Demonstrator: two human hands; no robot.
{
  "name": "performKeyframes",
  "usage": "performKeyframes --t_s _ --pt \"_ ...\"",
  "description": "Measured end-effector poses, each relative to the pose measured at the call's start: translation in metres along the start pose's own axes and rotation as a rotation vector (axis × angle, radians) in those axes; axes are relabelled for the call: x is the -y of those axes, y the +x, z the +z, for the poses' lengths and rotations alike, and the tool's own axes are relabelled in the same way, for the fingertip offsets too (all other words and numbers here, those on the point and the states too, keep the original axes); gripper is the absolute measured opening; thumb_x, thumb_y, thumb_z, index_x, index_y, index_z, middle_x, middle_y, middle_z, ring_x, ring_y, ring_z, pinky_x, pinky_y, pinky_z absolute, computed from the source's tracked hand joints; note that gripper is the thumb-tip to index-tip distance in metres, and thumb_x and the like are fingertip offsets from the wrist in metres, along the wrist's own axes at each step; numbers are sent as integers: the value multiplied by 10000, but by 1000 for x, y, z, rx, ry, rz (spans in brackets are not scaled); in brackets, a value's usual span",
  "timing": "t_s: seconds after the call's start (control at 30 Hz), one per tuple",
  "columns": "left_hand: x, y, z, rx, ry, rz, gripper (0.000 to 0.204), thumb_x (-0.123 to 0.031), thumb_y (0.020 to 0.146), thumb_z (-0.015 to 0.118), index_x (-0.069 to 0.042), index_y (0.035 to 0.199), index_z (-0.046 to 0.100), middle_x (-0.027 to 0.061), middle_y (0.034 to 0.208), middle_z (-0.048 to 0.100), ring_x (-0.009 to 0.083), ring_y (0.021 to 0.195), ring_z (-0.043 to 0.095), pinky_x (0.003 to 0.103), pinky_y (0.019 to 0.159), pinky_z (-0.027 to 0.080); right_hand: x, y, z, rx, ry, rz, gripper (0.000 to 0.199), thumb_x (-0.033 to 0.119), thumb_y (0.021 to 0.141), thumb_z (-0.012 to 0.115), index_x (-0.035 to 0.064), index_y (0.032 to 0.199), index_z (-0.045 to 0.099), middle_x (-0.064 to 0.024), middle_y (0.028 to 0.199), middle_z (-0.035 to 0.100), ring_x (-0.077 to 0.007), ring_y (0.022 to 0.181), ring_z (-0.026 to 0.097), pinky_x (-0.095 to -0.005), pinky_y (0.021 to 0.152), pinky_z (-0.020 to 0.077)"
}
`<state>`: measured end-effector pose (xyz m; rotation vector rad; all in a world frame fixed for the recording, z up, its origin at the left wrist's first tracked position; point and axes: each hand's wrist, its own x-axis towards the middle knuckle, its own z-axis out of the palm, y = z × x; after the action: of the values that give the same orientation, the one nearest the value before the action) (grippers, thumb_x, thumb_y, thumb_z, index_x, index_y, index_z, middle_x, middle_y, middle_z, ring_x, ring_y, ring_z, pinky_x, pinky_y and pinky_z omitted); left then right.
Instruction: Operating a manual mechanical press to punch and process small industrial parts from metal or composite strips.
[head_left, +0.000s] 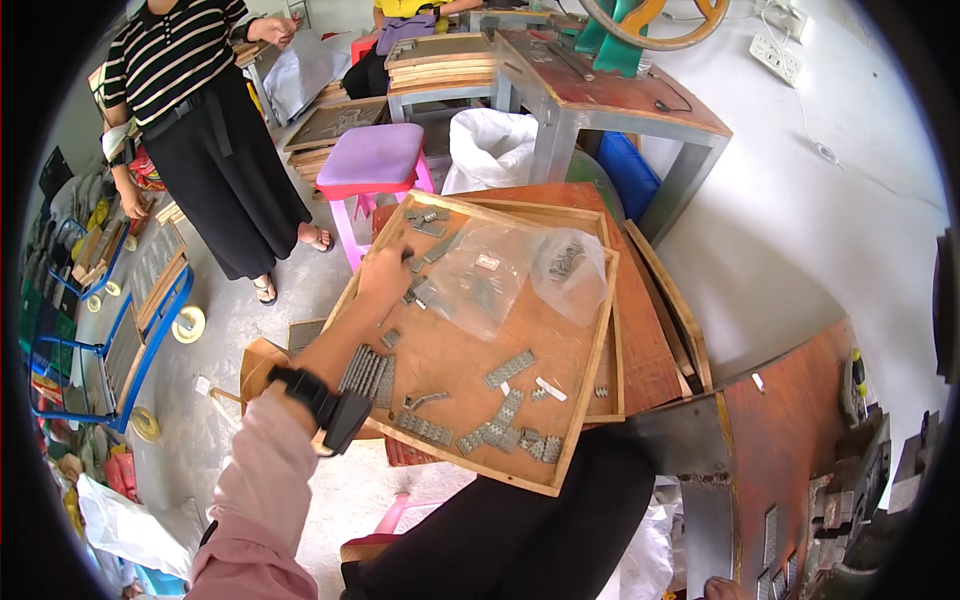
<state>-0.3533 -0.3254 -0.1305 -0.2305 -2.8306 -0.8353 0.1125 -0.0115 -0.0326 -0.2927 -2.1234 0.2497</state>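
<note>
My left hand point(384, 274) reaches over the far left part of a wooden tray point(470, 335), its fingers bent close together among small grey metal strips point(428, 228). Whatever they grip, if anything, is too small to make out. Beside the hand lies a flat clear plastic bag point(478, 275). A second clear bag point(568, 265) on the tray contains grey pieces. Ridged grey metal blocks point(368, 373) lie in rows at the tray's left edge, and more segmented pieces point(497, 425) lie nearer me. Only a bit of my right hand point(722, 589) shows at the bottom edge, its fingers hidden, beside a red-brown bench.
Another tray point(612, 375) sits under the first. The red-brown bench point(775, 440) with metal machine parts point(845, 500) stands at right. Beyond the trays are a pink-legged stool point(372, 160), a white sack point(490, 145) and a work table point(620, 85). A person point(205, 130) stands by a blue trolley point(140, 340).
</note>
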Motion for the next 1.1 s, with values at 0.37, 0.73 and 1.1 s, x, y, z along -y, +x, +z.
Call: performKeyframes --t_s 0.37,0.73,1.1 --pt "-9 65 40 235 276 8 412 -263 752 734 27 1019 614 251 997 639 374 950 632 451 845 504 19 25 60 244 46 128 300 249 968 543 -22 894 651 -142 860 641 -280 778 598 -392 715 477" --pt "-22 -74 -73 487 -869 -294 213 -161 941 591 39 976 654 62 787 680 101 665 625 243 620 521 76 48 166 799 543 349 456 90 771 714 -20 1194 580 -182 1127 572 -296 1089 554 -397 901 472" --pt "-59 -157 -75 1089 -1075 -431 287 -249 977 534 10 1036 641 83 855 696 134 666 654 239 573 522 123 46 229 1133 1383 1190 468 97 902 631 -53 1309 453 -155 1155 586 -228 1036 595 -346 859 515"
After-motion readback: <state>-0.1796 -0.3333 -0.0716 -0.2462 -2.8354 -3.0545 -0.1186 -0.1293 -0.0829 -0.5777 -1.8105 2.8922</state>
